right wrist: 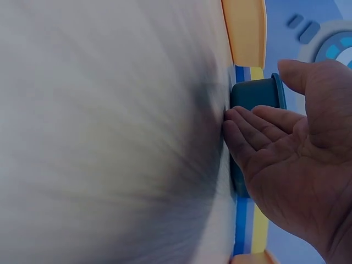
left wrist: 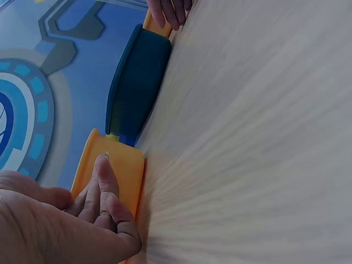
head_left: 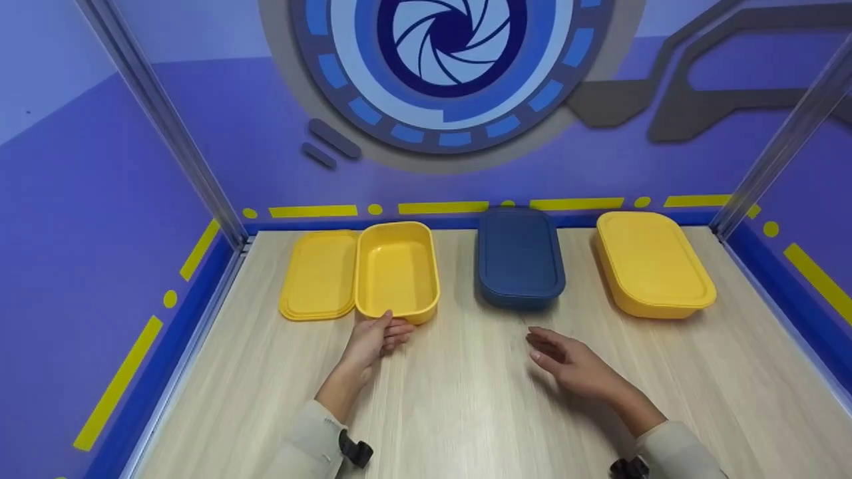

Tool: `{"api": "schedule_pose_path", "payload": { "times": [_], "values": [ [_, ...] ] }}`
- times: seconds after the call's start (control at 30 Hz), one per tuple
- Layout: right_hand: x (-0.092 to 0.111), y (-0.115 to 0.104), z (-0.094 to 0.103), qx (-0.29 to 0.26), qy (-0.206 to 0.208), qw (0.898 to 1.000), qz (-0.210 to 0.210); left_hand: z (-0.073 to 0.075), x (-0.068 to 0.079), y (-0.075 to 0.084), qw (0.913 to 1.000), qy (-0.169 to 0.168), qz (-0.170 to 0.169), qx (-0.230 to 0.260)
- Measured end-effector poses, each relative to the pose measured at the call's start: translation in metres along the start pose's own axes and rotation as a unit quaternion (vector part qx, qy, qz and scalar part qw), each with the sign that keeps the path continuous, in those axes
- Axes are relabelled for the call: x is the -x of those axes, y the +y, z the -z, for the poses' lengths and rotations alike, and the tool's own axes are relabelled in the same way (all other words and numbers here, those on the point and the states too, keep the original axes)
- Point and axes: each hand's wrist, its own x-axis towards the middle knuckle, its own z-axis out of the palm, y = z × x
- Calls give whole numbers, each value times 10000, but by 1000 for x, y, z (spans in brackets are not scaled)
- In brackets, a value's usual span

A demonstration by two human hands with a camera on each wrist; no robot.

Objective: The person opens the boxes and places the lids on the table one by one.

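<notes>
My left hand [head_left: 373,342] is at the near end of an uncovered yellow food container [head_left: 399,269]. Its thumb lies at the rim, and the loosely bent fingers [left wrist: 107,181] are by the outer wall; whether they press on it is hard to tell. Left of the container lies a flat yellow lid [head_left: 319,274]. My right hand [head_left: 579,366] hovers above the table with relaxed fingers, holding nothing. Nearest to it is a navy lidded food container [head_left: 520,256], a short way beyond the fingertips.
A second yellow food container [head_left: 655,263], with its lid on, stands at the back right. The pale wooden table [head_left: 452,412] ends at a blue patterned back wall [head_left: 439,186]. Side panels with metal posts [head_left: 166,126] bound it left and right.
</notes>
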Motion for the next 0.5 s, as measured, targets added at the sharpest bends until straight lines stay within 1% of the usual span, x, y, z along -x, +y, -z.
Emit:
{"api": "schedule_pose_path", "payload": {
  "times": [0.1, 0.33, 0.5],
  "values": [
    [0, -1, -1, -30, -31, 10000, -49, -1, -9, 2, 9999, 1, 65, 105],
    [-1, 2, 0, 28, -114, 9999, 44, 1, -25, 8, 9975, -73, 270, 653],
    [0, 3, 0, 87, -167, 9997, 150, 0, -32, 13, 9963, 48, 312, 802]
  ]
}}
